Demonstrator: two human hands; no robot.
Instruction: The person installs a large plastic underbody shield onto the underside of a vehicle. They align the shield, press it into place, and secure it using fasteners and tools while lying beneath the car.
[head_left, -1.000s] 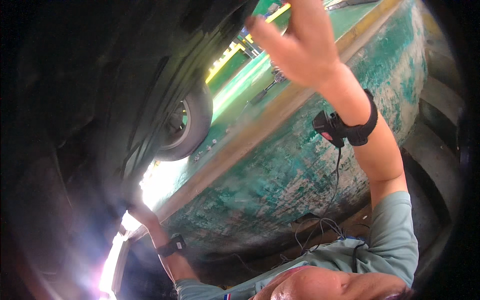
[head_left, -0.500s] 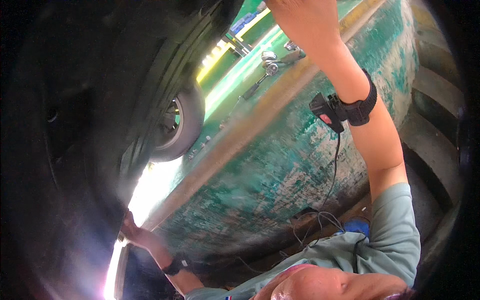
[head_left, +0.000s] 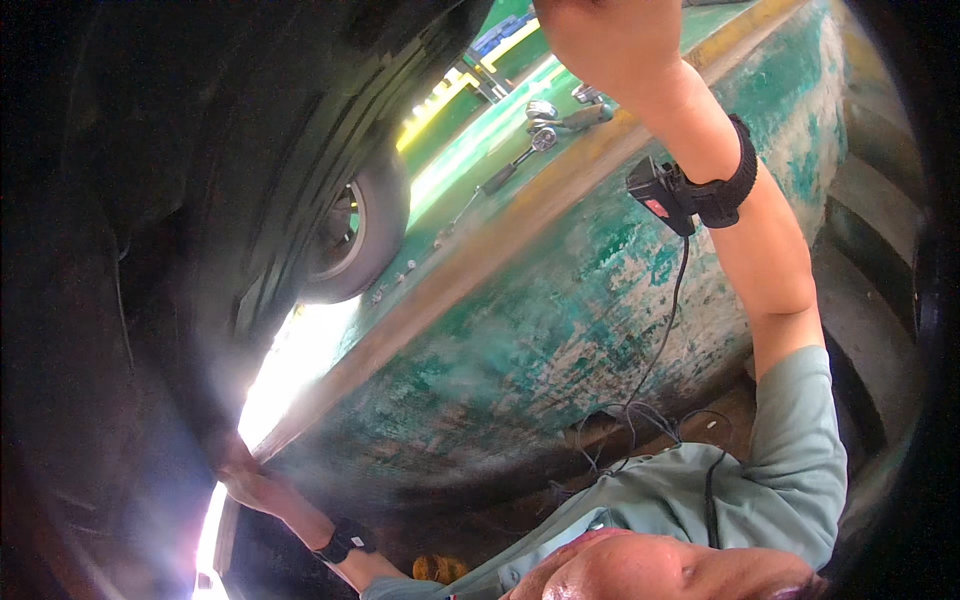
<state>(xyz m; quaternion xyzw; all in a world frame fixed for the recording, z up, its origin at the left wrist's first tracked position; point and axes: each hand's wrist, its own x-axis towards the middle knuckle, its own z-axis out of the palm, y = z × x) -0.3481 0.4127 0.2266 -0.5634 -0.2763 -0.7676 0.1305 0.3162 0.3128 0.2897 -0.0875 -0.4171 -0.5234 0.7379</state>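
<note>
My right hand is raised at the top edge of the view, beside the dark vehicle underside. Its fingertips are cut off by the frame, so what it holds, if anything, does not show. A black strap with a small device sits on that wrist. Down at the lower left, my left hand reaches up to the edge of the dark underbody, close to the bright gap. Shadow and glare hide its fingers. That wrist also wears a black band.
A worn green pit wall with a brown-edged ledge runs diagonally. On top lie a ratchet wrench, a dark-handled tool and several small bolts. A tyre stands beyond. A black cable hangs from my right wrist.
My left hand has shifted slightly left and down along the underbody edge. My right hand stays raised, its wrist device turned a little. A yellowish thing now shows near my left forearm.
</note>
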